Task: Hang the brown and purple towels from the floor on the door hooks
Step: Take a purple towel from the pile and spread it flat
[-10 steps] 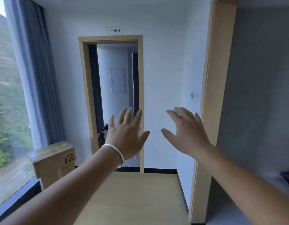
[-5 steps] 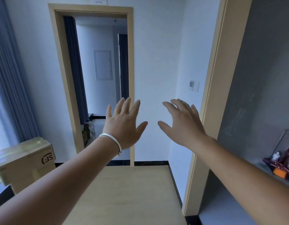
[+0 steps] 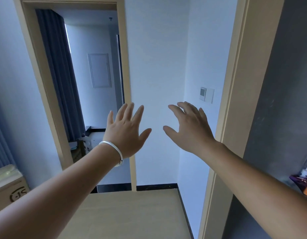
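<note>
Left hand [image 3: 126,133] and right hand [image 3: 190,130] both spread, released, holding nothing; cardboard box [image 3: 8,185] low beside the left forearm, contents hidden

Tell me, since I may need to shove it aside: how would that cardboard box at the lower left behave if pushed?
The cardboard box would probably slide rather than tip, since it looks squat with flat sides. Its walls look stiff, so it should keep its shape. Its weight cannot be judged; the contents are hidden.
</note>
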Available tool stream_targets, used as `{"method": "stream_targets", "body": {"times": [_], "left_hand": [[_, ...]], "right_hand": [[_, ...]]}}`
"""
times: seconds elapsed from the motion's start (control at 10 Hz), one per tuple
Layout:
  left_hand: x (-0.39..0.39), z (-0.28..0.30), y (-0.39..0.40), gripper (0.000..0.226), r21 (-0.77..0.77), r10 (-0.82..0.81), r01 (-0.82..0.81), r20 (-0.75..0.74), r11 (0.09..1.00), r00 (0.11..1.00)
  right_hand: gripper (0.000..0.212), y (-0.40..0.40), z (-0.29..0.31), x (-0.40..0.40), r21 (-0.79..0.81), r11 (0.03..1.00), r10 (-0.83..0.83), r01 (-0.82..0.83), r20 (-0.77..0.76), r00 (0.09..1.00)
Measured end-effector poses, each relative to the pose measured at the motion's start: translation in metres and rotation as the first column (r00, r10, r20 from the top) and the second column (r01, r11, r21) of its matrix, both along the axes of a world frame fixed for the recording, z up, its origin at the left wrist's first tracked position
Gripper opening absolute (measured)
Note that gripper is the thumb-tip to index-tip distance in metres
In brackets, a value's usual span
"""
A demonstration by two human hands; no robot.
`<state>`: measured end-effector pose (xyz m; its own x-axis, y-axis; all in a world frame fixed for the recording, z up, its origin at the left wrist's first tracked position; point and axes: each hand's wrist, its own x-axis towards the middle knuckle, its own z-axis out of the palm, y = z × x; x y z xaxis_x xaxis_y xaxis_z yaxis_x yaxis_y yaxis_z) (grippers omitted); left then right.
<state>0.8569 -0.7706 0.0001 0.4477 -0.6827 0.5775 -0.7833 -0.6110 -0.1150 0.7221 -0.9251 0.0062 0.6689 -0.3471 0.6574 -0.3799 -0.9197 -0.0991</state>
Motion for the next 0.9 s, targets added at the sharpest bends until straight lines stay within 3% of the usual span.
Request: {"method": "stream_targets", "body": {"times": [0.5,0.9], "left_hand": [[0.121,-0.012,-0.153,0.074,-0.02,-0.043,0.042,-0.031,0.999,0.999],[0.32,-0.005,-0.255,0.075,-0.084,-0.045,0.043,-0.025,0.996,0.999]], "right_hand": [[0.064,-0.15,-0.011,0.117,0.019,0.999,-0.029,0.029,-0.02,0.999],[0.065,-0.241,0.005,0.307,-0.031,0.999,-0.046,0.044,-0.061,0.997]]}}
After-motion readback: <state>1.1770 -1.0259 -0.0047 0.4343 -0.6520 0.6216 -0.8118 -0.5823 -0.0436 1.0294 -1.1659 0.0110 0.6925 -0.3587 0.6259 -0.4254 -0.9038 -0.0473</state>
